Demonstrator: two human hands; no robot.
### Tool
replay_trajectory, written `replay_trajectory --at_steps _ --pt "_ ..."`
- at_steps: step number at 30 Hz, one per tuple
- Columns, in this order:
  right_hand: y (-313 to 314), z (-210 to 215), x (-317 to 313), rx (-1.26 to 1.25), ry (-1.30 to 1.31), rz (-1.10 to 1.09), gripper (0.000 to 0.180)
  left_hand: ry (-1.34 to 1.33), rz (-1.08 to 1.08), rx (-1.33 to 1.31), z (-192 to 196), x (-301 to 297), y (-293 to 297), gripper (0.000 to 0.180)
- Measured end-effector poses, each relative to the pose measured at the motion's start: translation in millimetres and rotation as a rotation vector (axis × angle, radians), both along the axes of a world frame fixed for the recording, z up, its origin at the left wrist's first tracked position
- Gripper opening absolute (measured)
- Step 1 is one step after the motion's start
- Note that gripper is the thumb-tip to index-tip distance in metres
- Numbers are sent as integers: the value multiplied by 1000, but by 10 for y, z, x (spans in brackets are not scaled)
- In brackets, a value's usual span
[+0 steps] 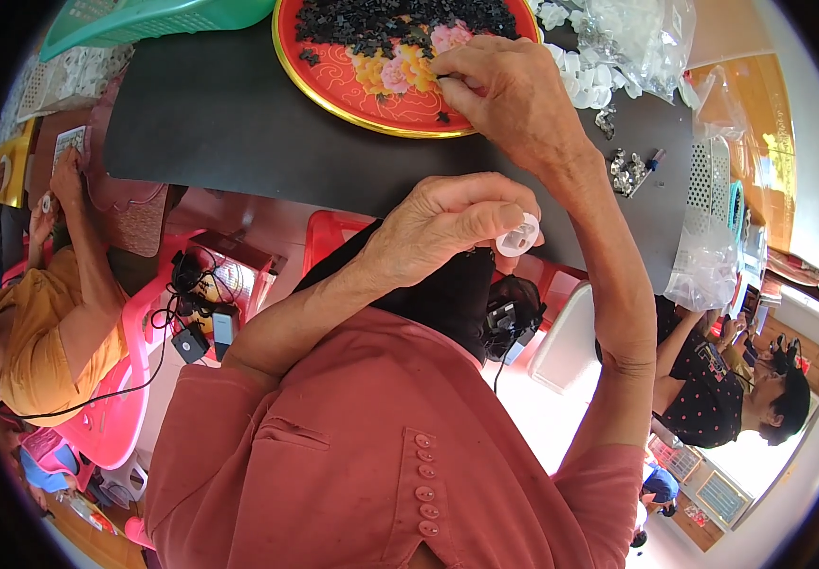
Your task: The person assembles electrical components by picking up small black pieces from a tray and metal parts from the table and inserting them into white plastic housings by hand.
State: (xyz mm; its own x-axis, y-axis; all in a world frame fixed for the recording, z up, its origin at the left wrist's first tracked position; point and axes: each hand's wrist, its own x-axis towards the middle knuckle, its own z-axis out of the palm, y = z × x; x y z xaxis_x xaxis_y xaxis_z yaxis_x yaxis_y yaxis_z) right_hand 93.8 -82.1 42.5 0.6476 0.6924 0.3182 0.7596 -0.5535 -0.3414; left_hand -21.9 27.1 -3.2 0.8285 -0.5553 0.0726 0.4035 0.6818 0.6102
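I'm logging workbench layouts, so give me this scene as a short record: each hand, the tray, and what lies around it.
Left hand: holding a white plastic part
Right hand: over the tray, apparently pinching a small black piece
Tray: red, flowered, gold-rimmed; black pieces heaped at its far side
Table: dark
Left of tray: green basket
Right of tray: white pieces, shiny metal parts

white plastic part [520, 237] — round, hollowed face toward the viewer, held in the left hand [457, 223] | small black piece [441, 78] — mostly hidden, pinched in the right hand [512, 93] over the red tray [333, 83] | loose black pieces [371, 27]: heaped across the tray's far half, few strays nearer
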Motion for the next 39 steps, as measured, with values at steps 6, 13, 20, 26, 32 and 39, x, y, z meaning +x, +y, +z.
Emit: replay_trajectory --at_steps 6,13,20,26,32,39 --pt "-26 -2 13 -21 -45 23 11 6 -6 -11 -4 6 -11 38" --pt "-41 6 40 -23 -46 84 12 7 2 37 7 3 -6 37" --pt "-45 -12 36 0 -3 33 13 19 32 -12 -3 -16 -40 28" --pt "-44 -49 51 35 -41 -6 14 20 50 8 28 -16 -49 30" --pt "-54 -81 42 42 -105 39 15 -1 71 53 24 -12 -54 36" --pt "-139 4 -29 79 123 -110 13 16 81 43 23 0 -54 35"
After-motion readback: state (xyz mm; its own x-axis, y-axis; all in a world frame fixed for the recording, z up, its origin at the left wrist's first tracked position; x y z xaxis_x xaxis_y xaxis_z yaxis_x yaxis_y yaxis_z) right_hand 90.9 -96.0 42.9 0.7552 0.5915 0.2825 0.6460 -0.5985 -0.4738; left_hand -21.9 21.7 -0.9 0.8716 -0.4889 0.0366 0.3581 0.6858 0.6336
